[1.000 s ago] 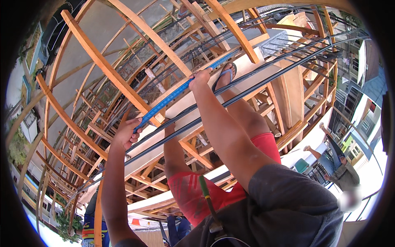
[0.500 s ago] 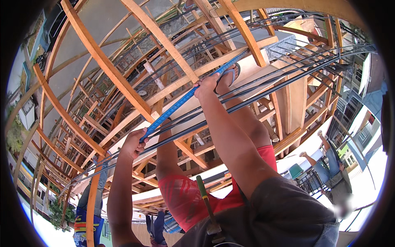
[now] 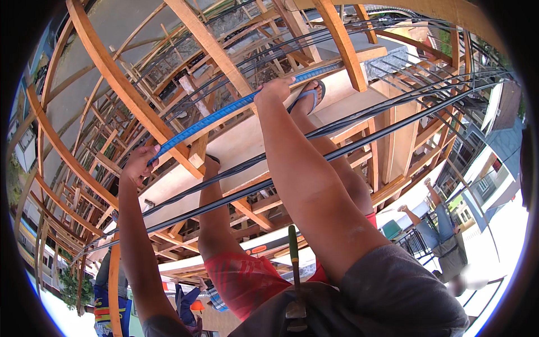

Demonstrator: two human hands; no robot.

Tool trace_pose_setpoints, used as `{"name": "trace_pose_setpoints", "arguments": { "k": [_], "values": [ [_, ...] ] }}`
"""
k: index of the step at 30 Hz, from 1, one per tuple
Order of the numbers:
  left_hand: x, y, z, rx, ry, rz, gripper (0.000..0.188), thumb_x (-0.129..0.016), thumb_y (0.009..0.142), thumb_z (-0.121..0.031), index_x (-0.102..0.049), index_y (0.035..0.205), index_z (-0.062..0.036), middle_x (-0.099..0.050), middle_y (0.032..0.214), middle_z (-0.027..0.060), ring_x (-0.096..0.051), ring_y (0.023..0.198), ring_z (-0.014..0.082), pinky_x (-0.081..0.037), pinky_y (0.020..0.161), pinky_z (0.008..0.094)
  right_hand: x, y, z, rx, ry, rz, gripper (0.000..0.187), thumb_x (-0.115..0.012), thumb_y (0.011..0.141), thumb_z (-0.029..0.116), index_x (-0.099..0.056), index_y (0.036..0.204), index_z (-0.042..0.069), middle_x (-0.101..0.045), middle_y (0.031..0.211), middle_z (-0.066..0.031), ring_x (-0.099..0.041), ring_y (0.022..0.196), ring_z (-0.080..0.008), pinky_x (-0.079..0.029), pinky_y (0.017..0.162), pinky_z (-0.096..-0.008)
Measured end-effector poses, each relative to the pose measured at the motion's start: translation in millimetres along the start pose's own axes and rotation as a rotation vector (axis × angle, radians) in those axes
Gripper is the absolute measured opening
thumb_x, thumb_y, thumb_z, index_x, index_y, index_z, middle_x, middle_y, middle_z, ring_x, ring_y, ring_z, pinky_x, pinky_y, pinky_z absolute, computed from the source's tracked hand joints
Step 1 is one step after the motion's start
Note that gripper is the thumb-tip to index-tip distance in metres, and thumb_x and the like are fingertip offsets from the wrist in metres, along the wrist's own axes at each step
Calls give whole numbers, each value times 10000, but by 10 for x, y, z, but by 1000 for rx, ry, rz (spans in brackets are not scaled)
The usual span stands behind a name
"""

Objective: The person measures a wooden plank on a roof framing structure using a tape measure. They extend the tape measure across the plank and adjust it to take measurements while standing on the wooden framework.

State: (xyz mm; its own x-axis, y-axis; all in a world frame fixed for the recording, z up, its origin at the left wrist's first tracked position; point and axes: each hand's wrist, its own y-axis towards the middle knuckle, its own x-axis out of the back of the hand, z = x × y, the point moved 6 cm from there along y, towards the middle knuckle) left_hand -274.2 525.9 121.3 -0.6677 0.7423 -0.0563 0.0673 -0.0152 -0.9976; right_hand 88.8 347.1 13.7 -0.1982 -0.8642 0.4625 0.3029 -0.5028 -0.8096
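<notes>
A long blue ribbed bar (image 3: pixel 216 117) like rebar runs slantwise between my two hands, rising to the right. My left hand (image 3: pixel 140 162) is closed round its lower left end. Farther up, my right hand (image 3: pixel 274 90) grips it, and the bar's upper end reaches on past my fingers to a wooden upright. It crosses in front of the wooden framing, close along a pale timber beam. Below it, several dark cables (image 3: pixel 337 128) stretch across under my arms. How my fingertips wrap behind the bar is partly hidden.
Curved wooden posts (image 3: pixel 126 73) rise ahead over a deep lattice of timber. My sandalled right foot (image 3: pixel 309 96) stands on a pale plank (image 3: pixel 241 149). A green-handled tool (image 3: pixel 293 253) hangs at my waist. Other people (image 3: pixel 446 236) are lower down at both sides.
The blue bar has moved away from me and left, off the cables, and lies at a flatter slant. Both hands moved with it; my left arm reaches farther out.
</notes>
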Motion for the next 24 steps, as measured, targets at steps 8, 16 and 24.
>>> {"name": "trace_pose_setpoints", "arguments": {
  "k": [8, 16, 24],
  "values": [
    [-1007, -1758, -294, -24, 157, -110, 284, -630, 995, -255, -665, 1088, 10, -506, 611, -27, -399, 438, 38, -303, 398, 213, 495, -281, 472, -112, 89, 149, 491, -348, 1039, 563, -457, 853, 121, -419, 629, -36, -399, 517, -197, -343, 489, -306],
    [111, -301, -454, -113, 258, -102, 284, -689, 951, -277, -669, 1018, -2, -519, 606, -26, -366, 408, 39, -254, 372, 223, -116, -79, 16, -164, 314, 258, 617, -389, 981, 676, -412, 859, 71, -430, 722, -76, -447, 578, -221, -421, 521, -375],
    [593, 145, -1282, -127, 423, -69, 386, -752, 882, -411, -648, 927, -42, -533, 586, -30, -369, 385, 18, -239, 342, 186, -516, -51, 145, -129, 308, 252, 611, -363, 1012, 624, -392, 815, 47, -419, 654, -67, -427, 501, -210, -442, 482, -383]
  ]
}}
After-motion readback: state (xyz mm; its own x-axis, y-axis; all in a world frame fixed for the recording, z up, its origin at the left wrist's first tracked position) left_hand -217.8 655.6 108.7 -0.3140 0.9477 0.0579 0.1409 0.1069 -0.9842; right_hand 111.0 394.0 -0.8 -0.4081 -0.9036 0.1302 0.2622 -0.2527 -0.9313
